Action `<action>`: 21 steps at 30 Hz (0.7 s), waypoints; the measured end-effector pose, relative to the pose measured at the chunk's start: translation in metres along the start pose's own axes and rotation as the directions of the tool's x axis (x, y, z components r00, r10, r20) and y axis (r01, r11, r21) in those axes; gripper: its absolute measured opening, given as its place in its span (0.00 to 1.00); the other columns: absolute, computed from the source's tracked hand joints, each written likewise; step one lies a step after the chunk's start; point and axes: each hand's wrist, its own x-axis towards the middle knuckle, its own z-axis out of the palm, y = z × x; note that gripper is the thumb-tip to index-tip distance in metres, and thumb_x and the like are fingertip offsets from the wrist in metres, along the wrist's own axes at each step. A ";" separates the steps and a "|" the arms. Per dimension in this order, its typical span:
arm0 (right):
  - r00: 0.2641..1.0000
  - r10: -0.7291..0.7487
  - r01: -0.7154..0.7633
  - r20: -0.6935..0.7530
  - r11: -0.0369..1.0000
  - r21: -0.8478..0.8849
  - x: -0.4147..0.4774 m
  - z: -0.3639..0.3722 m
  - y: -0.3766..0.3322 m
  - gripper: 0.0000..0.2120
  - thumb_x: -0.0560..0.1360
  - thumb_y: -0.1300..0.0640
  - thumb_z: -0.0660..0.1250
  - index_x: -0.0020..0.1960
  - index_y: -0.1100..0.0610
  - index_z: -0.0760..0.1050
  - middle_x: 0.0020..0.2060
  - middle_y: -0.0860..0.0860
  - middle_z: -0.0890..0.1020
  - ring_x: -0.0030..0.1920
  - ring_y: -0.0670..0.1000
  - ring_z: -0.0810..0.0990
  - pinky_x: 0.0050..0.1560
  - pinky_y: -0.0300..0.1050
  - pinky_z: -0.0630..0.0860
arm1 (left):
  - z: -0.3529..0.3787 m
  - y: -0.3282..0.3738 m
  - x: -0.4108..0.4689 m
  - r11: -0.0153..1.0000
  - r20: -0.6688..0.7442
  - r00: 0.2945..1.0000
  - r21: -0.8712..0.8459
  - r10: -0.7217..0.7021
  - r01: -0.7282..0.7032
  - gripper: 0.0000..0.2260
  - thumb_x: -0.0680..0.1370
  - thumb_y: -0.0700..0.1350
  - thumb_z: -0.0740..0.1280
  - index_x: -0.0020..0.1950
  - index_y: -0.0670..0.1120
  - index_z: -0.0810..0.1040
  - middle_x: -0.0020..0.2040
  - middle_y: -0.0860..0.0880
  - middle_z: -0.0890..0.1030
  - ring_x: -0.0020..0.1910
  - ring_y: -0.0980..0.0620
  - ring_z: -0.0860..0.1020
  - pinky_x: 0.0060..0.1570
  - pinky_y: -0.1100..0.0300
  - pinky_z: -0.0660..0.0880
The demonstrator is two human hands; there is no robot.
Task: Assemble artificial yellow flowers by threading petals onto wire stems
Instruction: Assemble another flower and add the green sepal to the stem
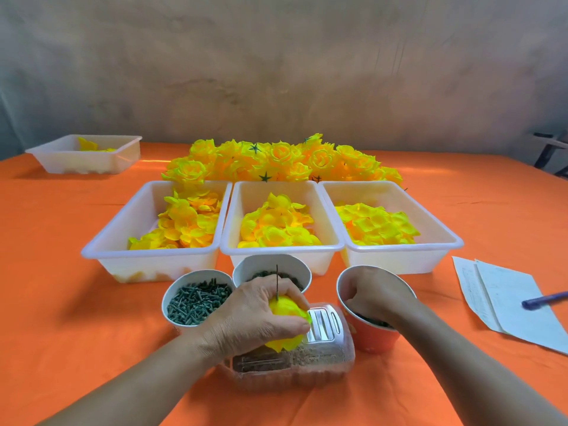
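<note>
Gripping a part-built yellow flower [284, 306] in curled fingers, the left hand [255, 315] holds it just above the clear plastic box [322, 358], with the thin wire stem [277, 281] poking straight up out of it. The right hand [375, 290] is down inside the orange paper cup [368, 337] just right of the box. Its fingertips are hidden there, so I cannot tell whether it has pinched anything.

The flower should be light and soft. Fabric layers crush and can slip along the wire, so it is best held around the bundled base, leaving the springy stem free.

Left of the box, a white paper cup [196, 275] holds dark green stem pieces [196, 302]; a second cup [270, 262] behind the box seems to hold small dark parts. Beyond the box, three white trays [255, 195] carry loose yellow petals [276, 229] — finished flowers [276, 161] are heaped farther back.
</note>
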 end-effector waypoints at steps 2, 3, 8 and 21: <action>0.999 0.011 -0.012 -0.038 1.000 -0.019 -0.001 0.002 0.000 0.14 0.63 0.55 0.58 0.35 0.35 0.72 0.34 0.43 0.78 0.38 0.47 0.77 0.35 0.37 0.68 | 0.002 -0.002 0.000 1.000 -0.025 1.000 -0.003 0.006 -0.006 0.11 0.62 0.58 0.74 0.43 0.59 0.82 0.46 0.60 0.79 0.46 0.60 0.78 0.45 0.61 0.79; 0.998 0.016 -0.017 -0.053 1.000 -0.024 -0.002 0.002 0.000 0.14 0.63 0.56 0.58 0.35 0.35 0.72 0.34 0.43 0.78 0.37 0.46 0.77 0.34 0.37 0.67 | 0.004 -0.003 0.000 1.000 -0.048 0.999 -0.007 0.011 -0.011 0.11 0.62 0.58 0.73 0.42 0.60 0.82 0.46 0.59 0.80 0.46 0.60 0.79 0.46 0.60 0.79; 0.995 0.068 -0.066 -0.072 0.997 0.030 -0.003 0.002 -0.002 0.15 0.63 0.57 0.59 0.35 0.37 0.75 0.33 0.42 0.79 0.36 0.44 0.77 0.31 0.37 0.68 | 0.012 -0.006 -0.001 0.999 -0.162 0.986 0.003 0.048 -0.048 0.11 0.60 0.61 0.71 0.41 0.63 0.81 0.46 0.60 0.80 0.47 0.61 0.79 0.48 0.58 0.79; 0.973 0.170 -0.112 -0.155 0.939 0.324 -0.013 -0.006 0.006 0.03 0.66 0.59 0.63 0.35 0.55 0.68 0.28 0.52 0.81 0.32 0.55 0.81 0.35 0.48 0.78 | 0.014 -0.005 -0.002 0.998 -0.212 0.975 0.022 0.066 -0.063 0.12 0.61 0.61 0.71 0.42 0.61 0.81 0.44 0.58 0.80 0.46 0.59 0.79 0.48 0.52 0.79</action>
